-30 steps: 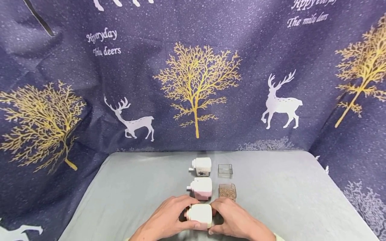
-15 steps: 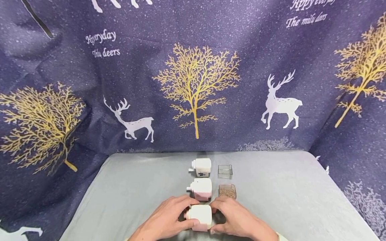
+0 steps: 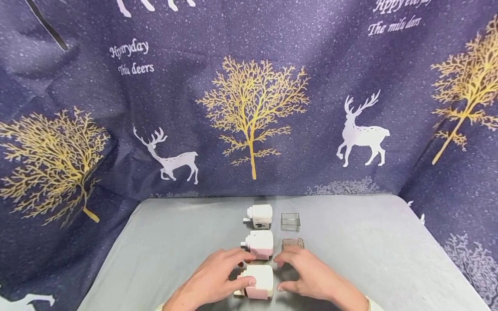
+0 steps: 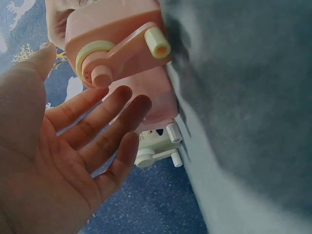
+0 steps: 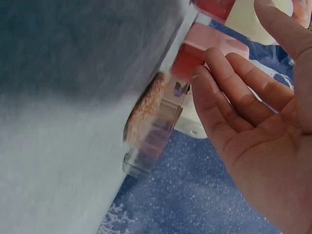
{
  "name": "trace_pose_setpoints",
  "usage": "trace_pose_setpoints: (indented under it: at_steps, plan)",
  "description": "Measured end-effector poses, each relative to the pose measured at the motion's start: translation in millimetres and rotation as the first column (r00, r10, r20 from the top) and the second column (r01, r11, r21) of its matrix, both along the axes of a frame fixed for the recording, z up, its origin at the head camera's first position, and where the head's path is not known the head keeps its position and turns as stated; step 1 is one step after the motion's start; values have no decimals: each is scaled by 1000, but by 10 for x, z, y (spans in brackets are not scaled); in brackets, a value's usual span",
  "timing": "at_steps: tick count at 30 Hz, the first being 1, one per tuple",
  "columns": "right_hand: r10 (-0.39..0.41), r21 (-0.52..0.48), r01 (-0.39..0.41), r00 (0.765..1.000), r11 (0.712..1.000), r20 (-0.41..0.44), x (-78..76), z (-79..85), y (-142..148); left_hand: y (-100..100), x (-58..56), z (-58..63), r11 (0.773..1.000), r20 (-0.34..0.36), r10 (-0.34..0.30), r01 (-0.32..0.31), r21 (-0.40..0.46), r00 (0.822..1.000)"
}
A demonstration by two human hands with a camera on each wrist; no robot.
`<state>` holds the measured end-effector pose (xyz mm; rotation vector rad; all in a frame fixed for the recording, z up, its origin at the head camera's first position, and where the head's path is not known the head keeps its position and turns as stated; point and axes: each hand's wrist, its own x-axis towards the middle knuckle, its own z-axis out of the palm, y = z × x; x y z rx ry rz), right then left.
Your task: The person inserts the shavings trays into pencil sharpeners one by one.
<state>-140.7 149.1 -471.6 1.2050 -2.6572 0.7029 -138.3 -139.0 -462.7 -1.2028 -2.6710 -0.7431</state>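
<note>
A pink and cream hand-crank pencil sharpener (image 3: 260, 281) stands nearest, between the two hands in the head view. My left hand (image 3: 218, 277) is beside its crank side, fingers spread and loosely bent. In the left wrist view, the sharpener's crank (image 4: 127, 48) has a pale yellow knob, and the fingertips lie close to its hub; whether they touch is unclear. On the other side, my right hand (image 3: 313, 274) is apart from the sharpener, with fingers relaxed and holding nothing. Part of the brown shavings drawer (image 3: 293, 243) is hidden behind it.
Behind the nearest sharpener, a pink and white sharpener (image 3: 261, 245) and a white one (image 3: 260, 217) stand in line. A second clear drawer (image 3: 290, 222) lies right of the white sharpener. Patterned blue cloth (image 3: 319, 172) hangs at the table's back.
My right hand has drawn away to the right from the nearest sharpener. My left hand has loosened, its fingers moving slightly away, and more of the crank side shows. The sharpeners stay put.
</note>
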Motion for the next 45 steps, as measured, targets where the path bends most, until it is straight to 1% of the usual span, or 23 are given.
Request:
trace_pose_setpoints:
  at_steps: [3,8,11,17,26,28,30,34,37,41,45]
  plan:
    - [-22,-6,22,1000,1000,-19,-16,27,38,6,-19,35,1000,13,-12,12,19,1000]
    - [-19,-56,16,998,998,-57,-57,66,94,8,-41,65,999,33,-24,23,44,999]
    - [-21,-84,16,998,996,-59,-77,90,129,-2,-48,65,1000,21,-1,1,25,1000]
    - [-31,-106,26,999,994,-41,-115,124,202,-38,-87,47,999,18,33,-33,3,999]
    - [-125,-79,120,990,990,-63,-155,147,291,-95,-171,15,998,3,60,-60,33,998]
    - [-141,-68,137,988,988,-57,-161,149,300,-106,-192,6,996,11,76,-77,40,997]
    - [-165,-48,163,985,985,-43,-165,147,310,-112,-209,-3,993,27,108,-109,36,994]
    - [-220,-4,220,975,975,-11,-174,144,336,-119,-235,-16,983,62,179,-181,28,982]
    - [-237,17,237,972,971,2,-186,136,351,-121,-258,-25,975,73,215,-219,41,974]
    - [-234,18,233,972,972,15,-210,124,369,-109,-299,-44,967,54,245,-248,58,968]
    - [-228,12,227,974,974,13,-234,103,392,-83,-343,-76,963,20,259,-260,66,966]
